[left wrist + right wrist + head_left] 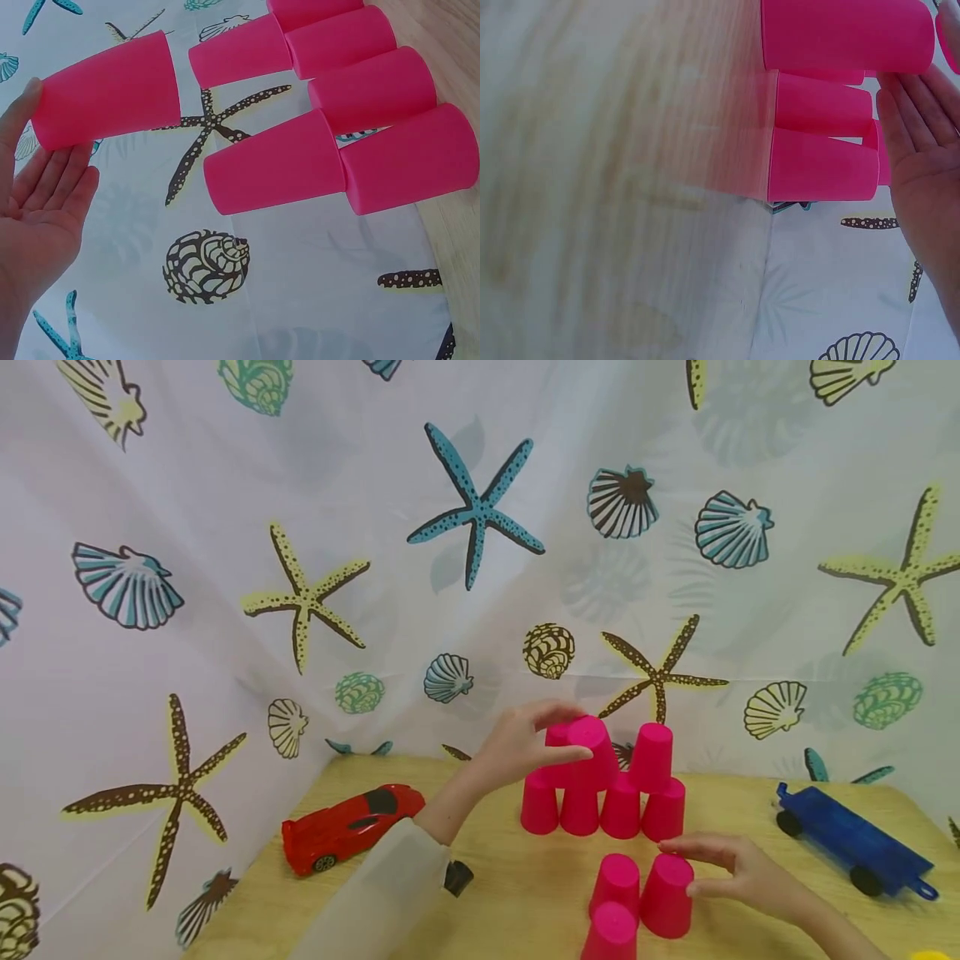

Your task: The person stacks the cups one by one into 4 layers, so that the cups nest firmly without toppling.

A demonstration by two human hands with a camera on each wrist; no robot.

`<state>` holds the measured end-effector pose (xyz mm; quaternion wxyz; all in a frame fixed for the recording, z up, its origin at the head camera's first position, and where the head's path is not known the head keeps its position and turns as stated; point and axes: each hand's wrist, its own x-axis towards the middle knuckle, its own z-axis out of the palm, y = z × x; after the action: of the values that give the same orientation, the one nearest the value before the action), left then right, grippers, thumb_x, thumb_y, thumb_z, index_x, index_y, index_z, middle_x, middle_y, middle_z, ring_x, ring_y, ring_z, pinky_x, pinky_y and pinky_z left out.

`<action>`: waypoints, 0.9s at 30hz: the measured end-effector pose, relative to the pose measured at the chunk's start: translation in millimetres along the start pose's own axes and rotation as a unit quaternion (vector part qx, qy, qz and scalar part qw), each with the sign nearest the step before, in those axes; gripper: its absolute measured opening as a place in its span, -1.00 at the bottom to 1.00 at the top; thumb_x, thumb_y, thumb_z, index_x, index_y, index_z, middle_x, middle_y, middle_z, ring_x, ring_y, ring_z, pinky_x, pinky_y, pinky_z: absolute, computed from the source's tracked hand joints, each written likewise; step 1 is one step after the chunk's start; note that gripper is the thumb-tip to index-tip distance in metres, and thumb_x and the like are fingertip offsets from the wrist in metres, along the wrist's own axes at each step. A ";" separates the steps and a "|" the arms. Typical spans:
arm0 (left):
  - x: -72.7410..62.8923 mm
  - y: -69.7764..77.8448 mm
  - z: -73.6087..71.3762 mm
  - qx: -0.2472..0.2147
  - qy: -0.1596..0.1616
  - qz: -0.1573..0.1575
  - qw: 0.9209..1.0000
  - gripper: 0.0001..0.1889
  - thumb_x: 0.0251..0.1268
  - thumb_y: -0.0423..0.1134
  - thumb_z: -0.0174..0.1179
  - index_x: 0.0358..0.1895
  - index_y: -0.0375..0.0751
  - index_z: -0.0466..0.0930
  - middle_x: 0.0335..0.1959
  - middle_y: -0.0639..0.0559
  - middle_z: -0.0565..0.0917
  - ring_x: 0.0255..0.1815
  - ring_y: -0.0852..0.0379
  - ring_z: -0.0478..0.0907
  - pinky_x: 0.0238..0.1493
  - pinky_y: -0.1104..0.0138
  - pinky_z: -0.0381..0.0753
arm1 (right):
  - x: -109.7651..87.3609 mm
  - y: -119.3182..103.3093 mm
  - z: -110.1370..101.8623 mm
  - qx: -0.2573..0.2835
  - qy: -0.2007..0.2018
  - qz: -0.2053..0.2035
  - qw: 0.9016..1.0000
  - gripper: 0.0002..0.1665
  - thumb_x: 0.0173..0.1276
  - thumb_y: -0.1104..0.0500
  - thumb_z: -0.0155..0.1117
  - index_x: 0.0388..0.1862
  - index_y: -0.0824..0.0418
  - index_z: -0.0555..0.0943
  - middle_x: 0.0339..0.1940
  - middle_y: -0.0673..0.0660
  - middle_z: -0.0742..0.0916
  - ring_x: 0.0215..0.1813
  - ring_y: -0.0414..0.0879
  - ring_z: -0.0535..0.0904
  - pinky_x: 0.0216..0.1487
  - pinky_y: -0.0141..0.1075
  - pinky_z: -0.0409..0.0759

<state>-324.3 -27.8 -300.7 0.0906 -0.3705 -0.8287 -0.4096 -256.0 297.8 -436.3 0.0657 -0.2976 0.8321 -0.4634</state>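
My left hand (pixel 513 747) grips an upside-down pink cup (pixel 592 758), thumb on the near side and fingers behind. This cup hangs apart from the stack in the left wrist view. Behind it, several upturned pink cups form a bottom row (pixel 580 814); one second-row cup (pixel 557 772) stands at the left and another (pixel 651 758) at the right. Closer to me, my right hand (pixel 742 872) has thumb and fingertips at the top of a pink cup (pixel 666 902) on the table. Its fingers (pixel 911 112) reach behind that cup; the thumb is hidden in the right wrist view.
Beside the right hand's cup stand two more upturned pink cups, one behind (pixel 615 885) and one in front (pixel 611 935). A red toy car (pixel 352 827) is at the left, a blue toy trailer (pixel 855 839) at the right. A patterned curtain (pixel 420 610) backs the wooden table (pixel 510 877).
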 end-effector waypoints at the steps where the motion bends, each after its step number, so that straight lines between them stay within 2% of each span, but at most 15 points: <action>1: 4.4 0.0 1.6 0.003 -0.005 0.002 1.000 -0.48 0.13 -0.06 0.42 0.19 -0.01 0.57 0.11 0.08 0.68 0.18 0.11 0.61 0.17 0.20 0.65 | -0.3 0.5 -0.2 0.001 -0.004 -0.002 1.000 -0.40 0.36 0.18 0.28 0.34 0.35 0.43 0.24 0.37 0.62 0.16 -0.50 0.56 0.15 -0.28 0.66; 5: 21.9 -3.3 9.7 0.023 -0.028 0.011 0.999 -0.46 0.13 -0.06 0.42 0.20 -0.04 0.55 0.13 0.06 0.66 0.20 0.11 0.58 0.19 0.24 0.64 | -0.8 1.7 -1.9 0.005 -0.017 -0.007 1.000 -0.44 0.38 0.21 0.25 0.31 0.37 0.45 0.18 0.32 0.67 0.13 -0.50 0.57 0.12 -0.33 0.67; 8: 33.2 -8.2 17.2 0.049 -0.045 0.017 0.998 -0.45 0.13 -0.07 0.42 0.21 -0.08 0.54 0.15 0.04 0.66 0.22 0.10 0.57 0.23 0.26 0.61 | -0.9 1.9 -2.1 0.002 -0.022 -0.006 1.000 -0.45 0.39 0.20 0.24 0.31 0.38 0.46 0.17 0.32 0.67 0.13 -0.50 0.58 0.13 -0.20 0.68; 11: 42.9 -10.7 23.6 0.080 -0.063 0.019 0.995 -0.44 0.15 -0.08 0.41 0.23 -0.11 0.53 0.16 0.01 0.65 0.23 0.08 0.56 0.23 0.26 0.61 | -0.5 1.9 -2.3 -0.008 -0.020 -0.002 1.000 -0.45 0.39 0.18 0.25 0.31 0.36 0.47 0.17 0.32 0.68 0.12 -0.52 0.57 0.13 0.02 0.65; 14: 50.8 -10.5 28.0 0.111 -0.083 0.026 0.990 -0.46 0.16 -0.11 0.41 0.22 -0.14 0.53 0.16 -0.01 0.64 0.22 0.07 0.56 0.23 0.28 0.60 | 0.1 1.5 -2.9 -0.019 -0.014 -0.003 1.000 -0.45 0.38 0.17 0.26 0.30 0.34 0.48 0.16 0.31 0.68 0.12 -0.54 0.56 0.11 0.07 0.64; 19: 57.1 -10.4 35.1 0.147 -0.115 0.030 0.982 -0.49 0.16 -0.13 0.41 0.19 -0.15 0.54 0.14 -0.01 0.65 0.20 0.08 0.56 0.20 0.35 0.61 | -0.6 1.1 -1.5 -0.027 -0.007 -0.010 1.000 -0.45 0.37 0.16 0.28 0.28 0.35 0.49 0.15 0.28 0.70 0.12 -0.52 0.57 0.10 0.05 0.65; 27: 63.0 -15.8 46.6 0.139 -0.143 0.019 0.980 -0.49 0.16 -0.15 0.41 0.18 -0.14 0.55 0.14 0.00 0.65 0.21 0.09 0.56 0.23 0.35 0.59 | -3.4 0.1 -1.1 -0.036 0.000 -0.006 0.999 -0.44 0.36 0.14 0.29 0.28 0.34 0.50 0.15 0.27 0.70 0.12 -0.54 0.56 0.09 0.07 0.65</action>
<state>-372.7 34.8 -312.0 0.0300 -0.4250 -0.8747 -0.2312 -253.6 300.6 -436.4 0.0523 -0.3048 0.8464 -0.4335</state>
